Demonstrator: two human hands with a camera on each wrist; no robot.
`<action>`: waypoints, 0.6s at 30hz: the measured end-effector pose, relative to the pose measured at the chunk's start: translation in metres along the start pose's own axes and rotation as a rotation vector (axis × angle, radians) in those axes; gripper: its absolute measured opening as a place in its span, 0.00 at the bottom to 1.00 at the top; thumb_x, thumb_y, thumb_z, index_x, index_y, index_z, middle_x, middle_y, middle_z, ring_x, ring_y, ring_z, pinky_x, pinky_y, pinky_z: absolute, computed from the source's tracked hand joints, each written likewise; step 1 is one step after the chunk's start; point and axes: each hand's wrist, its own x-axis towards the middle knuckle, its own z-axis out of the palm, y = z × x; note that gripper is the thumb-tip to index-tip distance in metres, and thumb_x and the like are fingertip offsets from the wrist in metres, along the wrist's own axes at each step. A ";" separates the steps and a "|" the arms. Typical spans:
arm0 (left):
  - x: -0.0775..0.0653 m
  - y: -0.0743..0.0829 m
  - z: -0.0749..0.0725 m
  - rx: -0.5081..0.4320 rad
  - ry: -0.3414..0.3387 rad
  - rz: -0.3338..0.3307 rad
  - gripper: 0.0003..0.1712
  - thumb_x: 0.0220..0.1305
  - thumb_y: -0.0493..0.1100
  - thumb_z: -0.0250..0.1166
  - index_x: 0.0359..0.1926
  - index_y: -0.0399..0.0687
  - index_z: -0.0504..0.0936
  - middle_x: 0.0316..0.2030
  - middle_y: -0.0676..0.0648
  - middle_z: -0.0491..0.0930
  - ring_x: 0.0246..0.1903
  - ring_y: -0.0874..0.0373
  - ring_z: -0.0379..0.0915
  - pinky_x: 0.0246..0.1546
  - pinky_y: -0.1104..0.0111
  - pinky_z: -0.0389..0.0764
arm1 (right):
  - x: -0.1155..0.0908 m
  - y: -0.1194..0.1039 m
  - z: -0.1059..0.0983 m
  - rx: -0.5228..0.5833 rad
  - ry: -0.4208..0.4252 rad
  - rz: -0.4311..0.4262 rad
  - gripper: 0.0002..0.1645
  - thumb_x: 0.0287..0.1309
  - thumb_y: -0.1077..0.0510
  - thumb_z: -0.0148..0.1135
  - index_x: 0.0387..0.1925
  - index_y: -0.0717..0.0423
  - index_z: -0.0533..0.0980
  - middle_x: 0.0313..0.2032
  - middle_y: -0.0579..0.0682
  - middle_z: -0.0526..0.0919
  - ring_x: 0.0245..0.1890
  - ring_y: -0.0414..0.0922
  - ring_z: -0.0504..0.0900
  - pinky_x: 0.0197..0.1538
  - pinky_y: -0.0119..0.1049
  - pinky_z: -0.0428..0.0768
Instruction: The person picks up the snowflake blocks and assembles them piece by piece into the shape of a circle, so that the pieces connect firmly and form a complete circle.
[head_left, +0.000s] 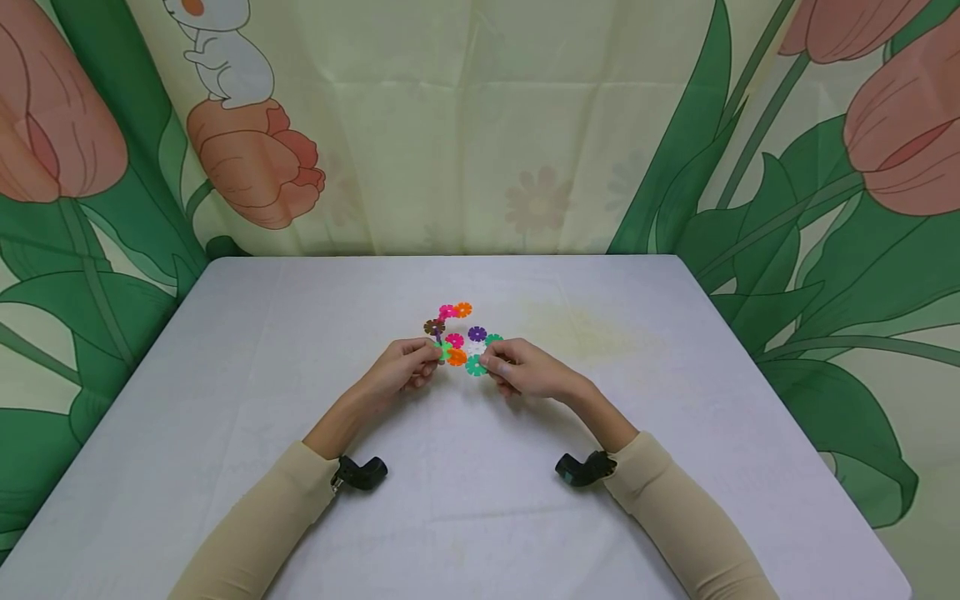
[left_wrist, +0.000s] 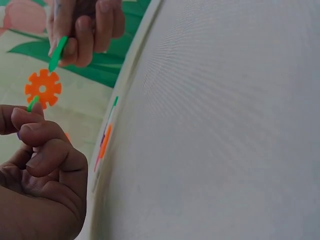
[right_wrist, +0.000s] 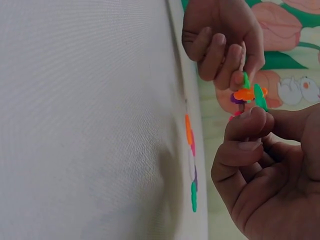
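My left hand [head_left: 408, 364] pinches a light green notched disc [right_wrist: 246, 80], a flower-shaped linking piece. Joined to it are an orange disc [left_wrist: 43, 89] and a purple disc [right_wrist: 236, 98], with a brown disc [head_left: 434, 327] and a pink disc [head_left: 447, 312] further along the chain. Between thumb and fingers of my right hand [head_left: 528, 368] is a teal green disc [head_left: 475, 365], its edge turned towards the orange one. Whether the two touch I cannot tell. My fingers hide part of both green discs.
Loose discs lie on the white-covered table [head_left: 465, 517] beyond my hands: a pink one [head_left: 454, 340], a purple one [head_left: 477, 333], a teal one [head_left: 493, 339] and a clear one. A printed flower curtain [head_left: 465, 167] hangs behind the table.
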 end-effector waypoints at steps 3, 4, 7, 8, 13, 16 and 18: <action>0.001 0.000 0.000 -0.003 0.001 -0.005 0.15 0.80 0.45 0.57 0.36 0.38 0.75 0.22 0.54 0.69 0.23 0.60 0.62 0.24 0.71 0.60 | 0.001 0.000 0.000 0.010 -0.001 0.002 0.19 0.82 0.55 0.51 0.37 0.70 0.71 0.23 0.48 0.69 0.23 0.44 0.72 0.31 0.33 0.75; 0.001 0.000 0.000 -0.002 -0.001 -0.004 0.15 0.80 0.45 0.57 0.35 0.40 0.75 0.22 0.54 0.69 0.24 0.60 0.62 0.24 0.71 0.60 | 0.001 0.001 0.001 0.012 -0.001 0.004 0.19 0.82 0.56 0.51 0.38 0.70 0.71 0.23 0.48 0.70 0.23 0.44 0.72 0.31 0.33 0.75; 0.001 0.000 0.001 -0.002 -0.003 -0.002 0.15 0.79 0.45 0.57 0.32 0.43 0.75 0.22 0.54 0.68 0.23 0.60 0.62 0.24 0.71 0.60 | 0.002 0.001 0.002 0.023 -0.003 0.005 0.19 0.82 0.56 0.51 0.38 0.70 0.71 0.23 0.48 0.70 0.23 0.44 0.71 0.31 0.33 0.74; 0.001 0.000 0.001 -0.001 -0.005 0.000 0.15 0.79 0.45 0.57 0.32 0.44 0.75 0.22 0.54 0.68 0.23 0.60 0.62 0.24 0.71 0.60 | 0.002 0.001 0.002 0.028 -0.003 0.005 0.19 0.82 0.56 0.51 0.38 0.70 0.71 0.23 0.48 0.70 0.23 0.44 0.71 0.31 0.33 0.74; 0.001 -0.001 0.002 -0.006 -0.017 0.008 0.15 0.80 0.44 0.56 0.31 0.45 0.74 0.21 0.54 0.68 0.23 0.60 0.62 0.24 0.71 0.60 | 0.003 0.001 0.003 0.054 0.000 0.006 0.20 0.81 0.56 0.52 0.40 0.74 0.70 0.23 0.48 0.69 0.23 0.44 0.70 0.31 0.33 0.74; 0.002 -0.001 0.001 -0.013 -0.015 0.004 0.15 0.79 0.44 0.57 0.30 0.47 0.74 0.21 0.54 0.68 0.23 0.60 0.61 0.24 0.71 0.59 | 0.004 0.002 0.005 0.068 0.014 0.014 0.19 0.81 0.57 0.53 0.41 0.74 0.71 0.24 0.48 0.70 0.22 0.44 0.71 0.31 0.33 0.74; 0.002 -0.001 0.001 -0.014 -0.016 0.006 0.16 0.80 0.44 0.57 0.30 0.47 0.74 0.21 0.54 0.68 0.23 0.60 0.61 0.24 0.71 0.59 | 0.005 0.002 0.005 0.087 0.029 0.023 0.19 0.81 0.57 0.53 0.41 0.73 0.73 0.23 0.48 0.72 0.22 0.43 0.72 0.30 0.33 0.75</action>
